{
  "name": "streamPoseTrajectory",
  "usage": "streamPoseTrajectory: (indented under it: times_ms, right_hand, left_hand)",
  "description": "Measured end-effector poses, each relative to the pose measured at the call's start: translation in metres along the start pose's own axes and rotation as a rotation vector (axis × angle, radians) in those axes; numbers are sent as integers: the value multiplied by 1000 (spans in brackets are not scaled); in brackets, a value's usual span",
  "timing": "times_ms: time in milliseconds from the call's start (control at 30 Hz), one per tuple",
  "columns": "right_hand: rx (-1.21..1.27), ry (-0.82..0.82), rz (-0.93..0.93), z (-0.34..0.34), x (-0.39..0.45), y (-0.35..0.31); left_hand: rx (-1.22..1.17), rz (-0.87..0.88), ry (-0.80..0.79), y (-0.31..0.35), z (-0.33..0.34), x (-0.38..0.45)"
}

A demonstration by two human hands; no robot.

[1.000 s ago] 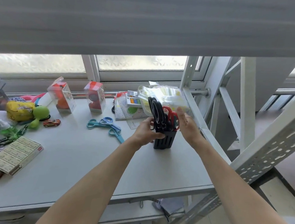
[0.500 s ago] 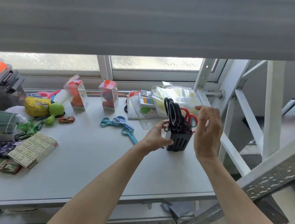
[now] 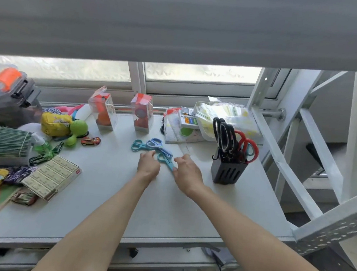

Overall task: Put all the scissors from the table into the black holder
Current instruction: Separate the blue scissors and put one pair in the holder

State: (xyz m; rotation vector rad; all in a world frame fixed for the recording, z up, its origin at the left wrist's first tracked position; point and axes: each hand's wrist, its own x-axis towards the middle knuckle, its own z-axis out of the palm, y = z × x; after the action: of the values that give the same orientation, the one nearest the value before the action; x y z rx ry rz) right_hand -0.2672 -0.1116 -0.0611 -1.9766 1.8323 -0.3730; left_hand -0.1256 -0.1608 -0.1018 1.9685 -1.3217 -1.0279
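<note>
Both hands hover low over the blue scissors in the middle of the table (image 3: 101, 215). The left hand (image 3: 148, 164) has its fingers loosely spread and holds nothing; its fingertips sit just beside the loose handles. The right hand (image 3: 188, 171) is likewise open and empty, curled just above the tip of the nearest pair.

From left to right: the teal scissors (image 3: 138, 145) lie furthest left, the darker blue scissors (image 3: 158, 144) cross over them, and a third light blue pair (image 3: 166, 161) points toward the person, between the two hands. Well to the right stands the black holder (image 3: 227, 172), upright, already carrying black-handled scissors (image 3: 222, 133) and red-handled scissors (image 3: 247, 145).

The step in hand looks like picking up the blue pairs. Because they overlap, it seems wise to lift the top pair first, pinching it by the closed blades near the pivot so the handles stay together. The free slots appear few, so each pair probably needs lowering tips-down into a gap, with the other hand steadying the holder against tipping.
</note>
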Motion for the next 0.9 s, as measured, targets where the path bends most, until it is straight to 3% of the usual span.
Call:
streamPoseTrajectory:
  times_ms: [200, 467, 767, 900]
  right_hand:
    - [-169, -88, 62, 14, 8, -4]
    - [-73, -24, 5, 17, -13, 10]
    - [137, 338, -139, 7, -53, 37]
    - [359, 510, -193, -8, -84, 60]
  left_hand:
    - [198, 62, -85, 20, -4, -23]
    - [-247, -52, -85, 15, -16, -37]
    - [-380, 156, -368, 41, -25, -88]
    - [-374, 173, -368, 55, -10, -92]
